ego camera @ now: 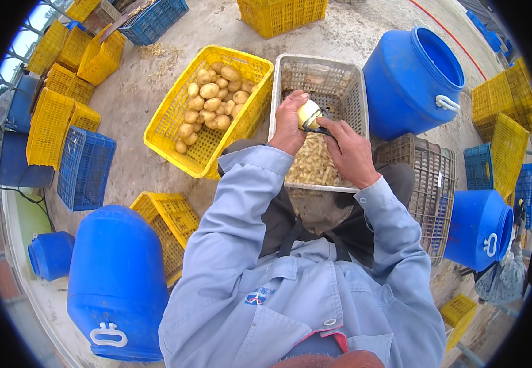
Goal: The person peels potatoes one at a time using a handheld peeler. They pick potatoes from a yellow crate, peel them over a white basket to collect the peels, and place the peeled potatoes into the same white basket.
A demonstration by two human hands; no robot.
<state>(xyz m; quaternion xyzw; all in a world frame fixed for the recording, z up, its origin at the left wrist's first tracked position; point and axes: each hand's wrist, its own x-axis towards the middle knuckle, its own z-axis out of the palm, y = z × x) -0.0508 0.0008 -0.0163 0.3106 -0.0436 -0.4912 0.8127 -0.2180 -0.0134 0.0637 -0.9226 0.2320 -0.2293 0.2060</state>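
Observation:
My left hand (290, 123) is closed around a pale, mostly peeled potato (307, 113). Gripped in my right hand (351, 151) is a black-handled peeler (317, 130), its blade against the potato's near side. Both hands are above a white-grey plastic crate (361, 101) with perforated sides. Peel scraps (314, 158) lie heaped in the crate's near half, and its dark slotted floor shows farther back. To the left stands a yellow plastic crate (172, 107) holding several unpeeled potatoes (209, 91). The potato's underside is hidden by my left hand.
A large blue plastic barrel (392, 85) touches or nearly touches the white-grey crate's right side. Beside my right leg stands a grey-brown crate (424, 193). Another blue barrel (116, 280) and a tilted yellow crate (167, 221) are at my left. Crates line both sides of the concrete floor (128, 119).

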